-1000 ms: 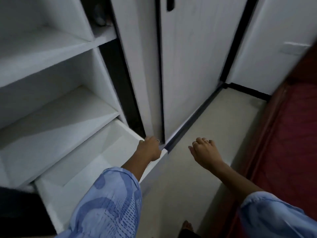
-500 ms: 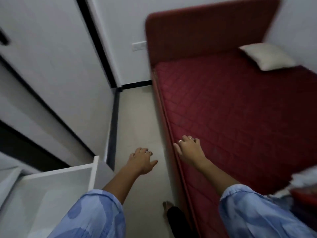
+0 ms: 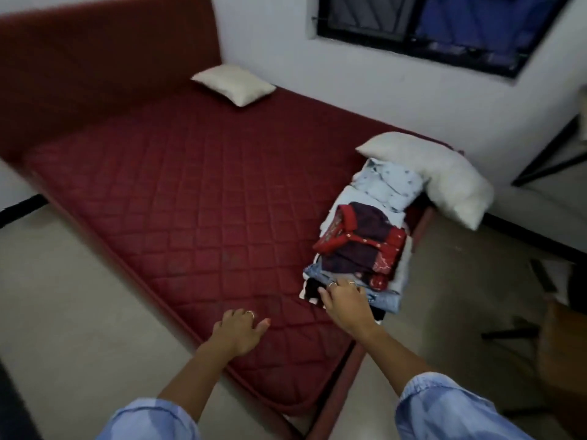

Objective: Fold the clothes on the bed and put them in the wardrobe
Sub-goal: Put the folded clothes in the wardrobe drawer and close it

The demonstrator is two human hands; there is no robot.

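Nearest are two pale blue sleeves, both arms reaching out over the bottom corner of the bed [image 3: 190,185]. The left hand [image 3: 239,330] hangs just above the quilted maroon mattress near its front edge, its fingers [image 3: 233,315] loosely spread and holding nothing. The right hand [image 3: 344,301] rests at the near end of the pile of folded clothes [image 3: 365,236], its fingers [image 3: 336,285] bent against the denim layers; whether they have pinched the cloth I cannot tell.

The pile lies along the right edge of the mattress, close to the corner. Bare beige floor [image 3: 63,312] runs along the left side of the bed and round its foot, wide enough to walk. To the right, dark furniture legs [image 3: 508,331], blurred, stand on the floor close to the bed.

The pile itself: a dark plum and red garment [image 3: 359,242] on top, denim and something black and white beneath, and a pale blue printed shirt [image 3: 390,182] farther back. Just beyond the shirt a white pillow [image 3: 444,179] leans over the mattress edge. A smaller cream pillow [image 3: 233,84] lies at the far end by the maroon headboard [image 3: 111,58], under a dark window [image 3: 444,23].
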